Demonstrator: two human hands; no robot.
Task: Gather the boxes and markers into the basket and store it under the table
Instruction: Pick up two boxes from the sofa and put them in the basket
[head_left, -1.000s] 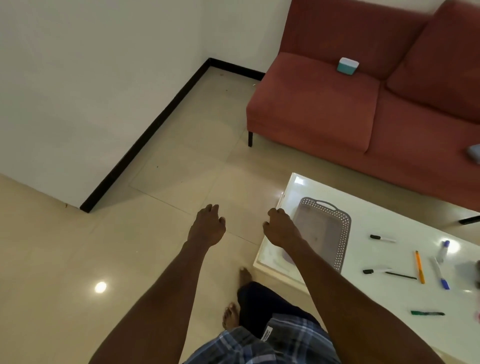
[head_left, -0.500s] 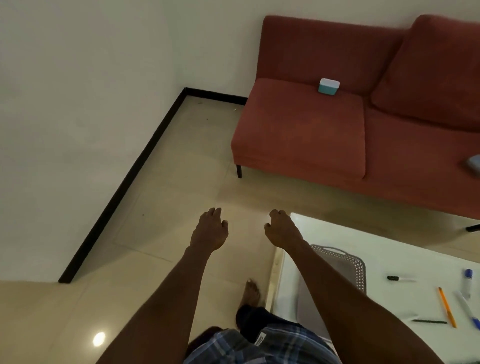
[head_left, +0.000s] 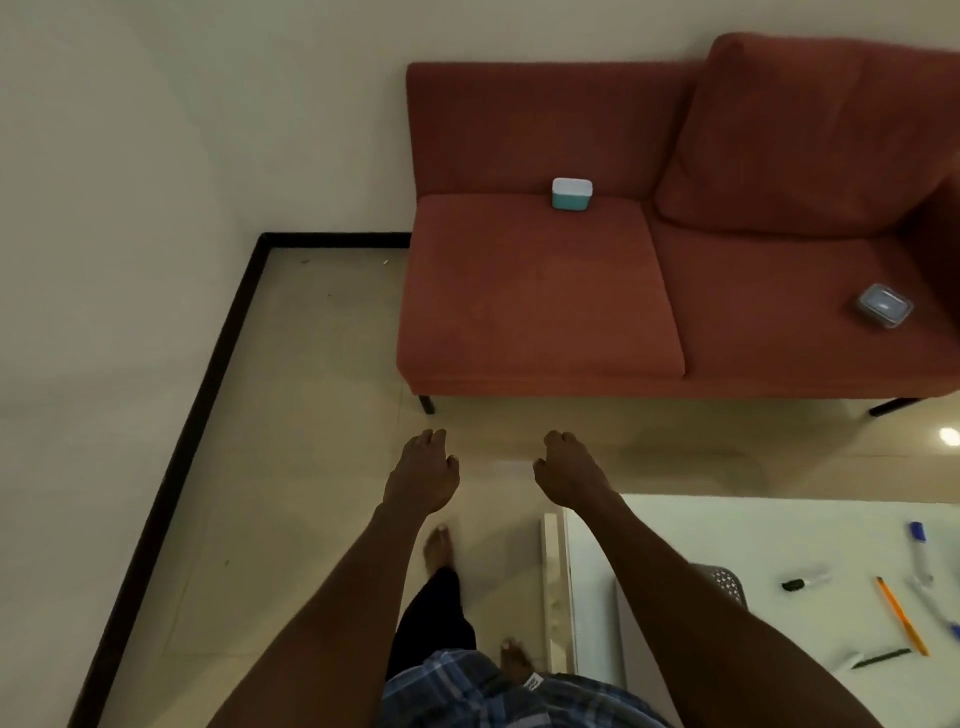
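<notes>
A teal box with a white lid stands on the left seat of the red sofa. A clear box with a grey lid lies on the right seat. My left hand and my right hand hang over the floor in front of the sofa, fingers loosely curled, holding nothing. The grey perforated basket sits on the white table, mostly hidden behind my right forearm. Several markers lie on the table at the right, among them a black one, an orange one and a blue-capped one.
A white wall with a black skirting board runs along the left. Beige tiled floor lies between the wall, sofa and table. My bare feet stand beside the table's left edge.
The view has swung up and toward the sofa, so the table and basket slid to the lower right. Both hands stayed out in front, held the same way.
</notes>
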